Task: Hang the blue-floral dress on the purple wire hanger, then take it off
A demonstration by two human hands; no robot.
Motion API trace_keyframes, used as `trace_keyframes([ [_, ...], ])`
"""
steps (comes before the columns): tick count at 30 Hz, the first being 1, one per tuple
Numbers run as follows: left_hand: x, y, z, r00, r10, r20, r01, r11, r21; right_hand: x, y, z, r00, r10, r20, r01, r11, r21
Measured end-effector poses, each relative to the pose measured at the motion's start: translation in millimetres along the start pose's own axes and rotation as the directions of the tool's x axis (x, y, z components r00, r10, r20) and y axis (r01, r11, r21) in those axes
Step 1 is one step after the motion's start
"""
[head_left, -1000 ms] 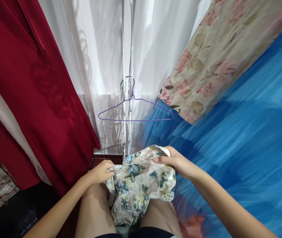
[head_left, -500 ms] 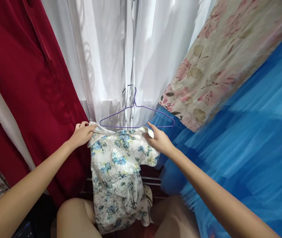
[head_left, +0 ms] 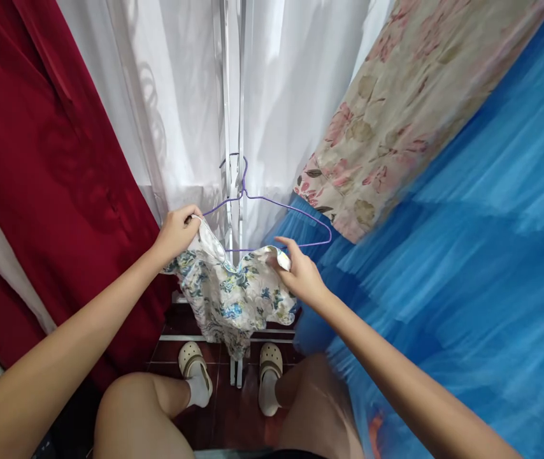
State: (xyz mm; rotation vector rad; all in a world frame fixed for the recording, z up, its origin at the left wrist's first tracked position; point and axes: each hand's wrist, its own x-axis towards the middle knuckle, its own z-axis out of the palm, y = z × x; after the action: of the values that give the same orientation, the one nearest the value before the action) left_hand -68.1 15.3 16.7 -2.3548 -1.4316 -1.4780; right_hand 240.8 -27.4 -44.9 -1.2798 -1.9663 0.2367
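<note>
A white short-sleeved blouse [head_left: 234, 299] with blue and yellow flowers hangs between my two hands, its neckline dipping in the middle. My left hand [head_left: 176, 236] is closed on one shoulder of it, over the left arm of a purple hanger [head_left: 287, 207]; that end of the hanger is hidden by the hand and cloth. My right hand [head_left: 303, 271] pinches the other shoulder, index finger stretched out near the hanger's lower bar. The hanger's right end shows outside the cloth, and its hook is up by a white metal rack post [head_left: 228, 95].
Red cloth [head_left: 104, 210] hangs at left and a white curtain [head_left: 181, 95] behind. On the right are a pink-flowered cloth [head_left: 372, 127] and a blue ruffled tulle garment [head_left: 444, 274]. Below, my feet in beige clogs [head_left: 271, 358] rest beside the rack's base on dark red tiles [head_left: 227, 421].
My left hand has moved up and inward, bringing its shoulder of the blouse over the hanger's left end. The blouse's lower part has swung away from me, uncovering my clogs.
</note>
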Motion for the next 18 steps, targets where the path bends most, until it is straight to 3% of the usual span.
trace_keyframes([
  [3, -8, 5, -0.4, 0.999, -0.031, -0.033, 0.032, 0.999, 0.009, -2, 15, -32, 0.992, 0.071, -0.108, -0.08, 0.993, -0.082],
  [6, -13, 8, -4.4, 0.998, -0.03, -0.052, 0.029, 0.999, -0.022, 15, 36, -58, 0.979, 0.143, -0.143, -0.171, 0.962, -0.213],
  [11, -4, -4, -16.9, 0.998, -0.063, 0.029, 0.063, 0.998, -0.009, 45, 44, -93, 0.999, 0.031, -0.027, -0.036, 0.972, -0.233],
  [13, -1, -18, -22.4, 0.986, -0.164, 0.042, 0.168, 0.977, -0.132, 46, 39, -106, 0.996, 0.075, 0.049, -0.07, 0.993, -0.098],
  [15, -4, -31, -25.6, 0.948, -0.313, 0.06, 0.314, 0.884, -0.347, 42, 33, -115, 0.961, 0.177, 0.215, -0.217, 0.958, 0.184],
  [17, -14, -41, -24.6, 0.902, -0.419, 0.106, 0.409, 0.75, -0.519, 39, 27, -115, 0.907, 0.201, 0.369, -0.368, 0.805, 0.465],
  [18, -20, -44, -22.4, 0.887, -0.442, 0.135, 0.434, 0.697, -0.57, 39, 24, -112, 0.903, 0.205, 0.377, -0.396, 0.735, 0.55],
])
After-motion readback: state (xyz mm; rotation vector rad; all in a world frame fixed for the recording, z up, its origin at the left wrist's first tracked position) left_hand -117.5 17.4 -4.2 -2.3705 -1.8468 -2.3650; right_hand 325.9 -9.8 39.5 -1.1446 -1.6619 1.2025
